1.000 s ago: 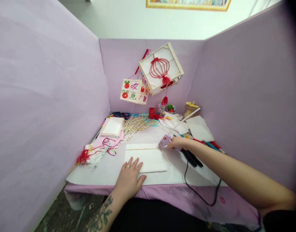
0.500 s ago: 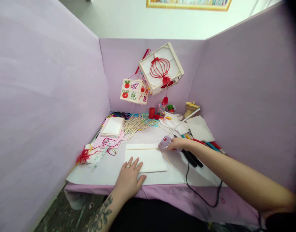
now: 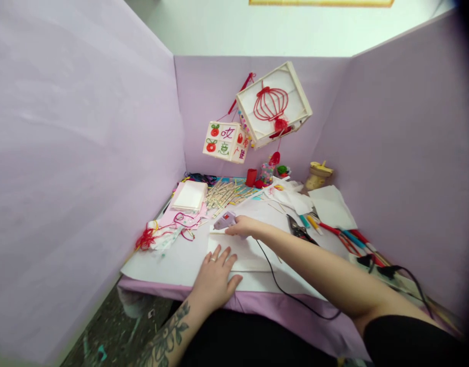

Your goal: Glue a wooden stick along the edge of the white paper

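My right hand is wrapped round a lavender glue gun, with a long white glue stick jutting out of its back. The gun's front is at the upper left corner of a white paper sheet. Along the sheet's top edge lies a thin wooden stick, partly covered by my right hand. My left hand rests flat with fingers spread on the sheet's lower left part. A black cord runs from the gun across the sheet and over the table's front edge.
Two paper lanterns hang ahead, a large one and a smaller one. Behind the sheet lie several bamboo sticks. Red yarn is at left; a black-handled tool, markers and a power strip are at right.
My right hand has carried the glue gun leftward along the stick, from the sheet's upper right corner to its upper left. My left hand stays on the sheet. The view has shifted somewhat.
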The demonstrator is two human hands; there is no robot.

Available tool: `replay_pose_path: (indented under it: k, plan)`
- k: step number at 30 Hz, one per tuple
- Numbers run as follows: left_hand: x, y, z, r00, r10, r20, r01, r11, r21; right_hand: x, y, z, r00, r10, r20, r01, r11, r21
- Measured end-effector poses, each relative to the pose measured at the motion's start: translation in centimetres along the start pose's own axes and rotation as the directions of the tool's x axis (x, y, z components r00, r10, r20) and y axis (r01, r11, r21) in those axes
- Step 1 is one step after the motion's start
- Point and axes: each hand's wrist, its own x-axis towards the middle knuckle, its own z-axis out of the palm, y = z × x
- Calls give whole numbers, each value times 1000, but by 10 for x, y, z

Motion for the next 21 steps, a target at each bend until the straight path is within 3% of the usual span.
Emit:
replay_pose_path:
  k: [6,21]
  plan:
    - [-1,-2,3,1000,11,-19,-12,999,-30,8,-4,12,999,12,31,-10,998,-59]
    - [-1,-3,4,1000,4,-27,-5,999,-35,9,-10,15,1000,29,13,-27,991,-131]
